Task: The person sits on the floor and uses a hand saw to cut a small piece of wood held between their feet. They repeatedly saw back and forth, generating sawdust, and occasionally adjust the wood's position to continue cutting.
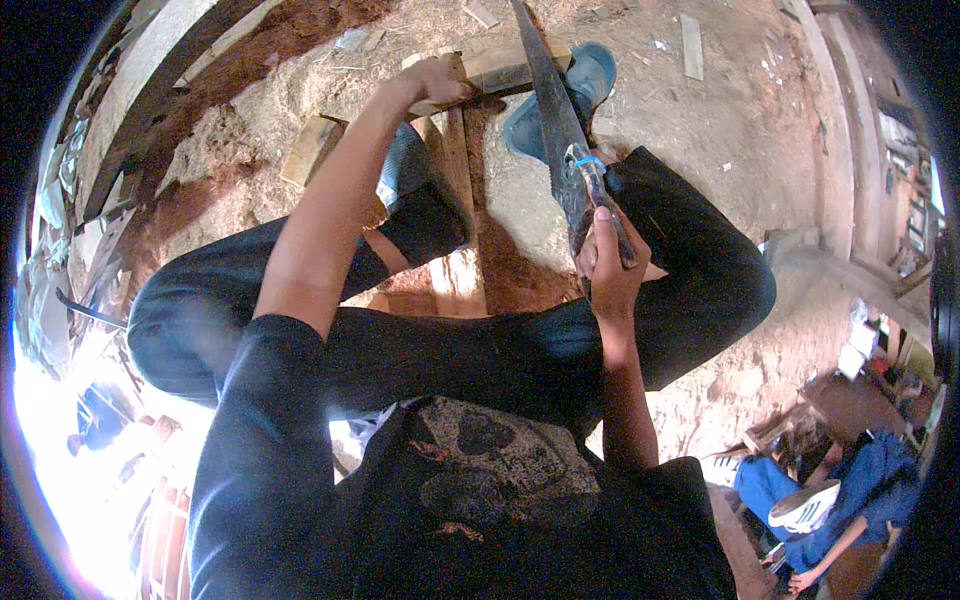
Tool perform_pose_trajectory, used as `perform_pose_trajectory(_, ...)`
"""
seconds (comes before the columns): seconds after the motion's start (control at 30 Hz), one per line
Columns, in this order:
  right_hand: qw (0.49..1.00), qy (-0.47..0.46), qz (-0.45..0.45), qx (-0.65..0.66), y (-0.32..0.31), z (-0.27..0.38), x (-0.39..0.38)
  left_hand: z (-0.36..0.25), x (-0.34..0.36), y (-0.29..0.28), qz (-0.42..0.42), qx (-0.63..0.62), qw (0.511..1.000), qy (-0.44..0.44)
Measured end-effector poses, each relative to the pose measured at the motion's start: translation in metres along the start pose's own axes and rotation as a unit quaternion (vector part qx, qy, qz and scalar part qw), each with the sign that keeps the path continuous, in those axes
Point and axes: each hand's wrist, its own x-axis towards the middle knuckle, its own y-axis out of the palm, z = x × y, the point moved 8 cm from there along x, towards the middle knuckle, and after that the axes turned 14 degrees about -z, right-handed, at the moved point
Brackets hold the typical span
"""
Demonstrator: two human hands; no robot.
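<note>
My left hand [435, 82] reaches forward and grips a short wooden board [490, 68] lying crosswise near my feet, above an upright-running wooden plank [455, 150]. My right hand [610, 255] is closed round the handle of a long hand saw [548, 95], which has a blue band near the handle. The blade points away from me and crosses the right part of the crosswise board; whether its teeth touch the wood I cannot tell. My shoes [525, 130] are beside and under the wood. Another wooden block [300, 160] lies to the left of my left forearm.
Dusty ground with scraps [692, 48] surrounds my bent legs. Long timbers [160, 60] are at the left edge, more boards [835, 120] at the right. Another person in blue clothing [760, 490] sits at the lower right, their hand low beside them. The lower left is glaringly bright.
</note>
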Motion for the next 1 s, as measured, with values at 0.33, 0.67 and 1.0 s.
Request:
perform_pose_trajectory(0.33, 0.998, -0.01, 0.039, -0.047, 0.012, 0.002, -0.001, 0.011, -0.016, -0.001, -0.183, 0.062, 0.98, -0.052)
perform_pose_trajectory(0.67, 0.99, -0.041, 0.077, -0.11, 0.034, 0.013, -0.019, 0.001, -0.026, 0.007, -0.214, 0.085, 0.973, 0.016)
perform_pose_trajectory(1.0, 0.982, -0.066, 0.094, -0.147, 0.039, 0.019, -0.027, -0.004, -0.028, 0.003, -0.207, 0.093, 0.974, -0.008)
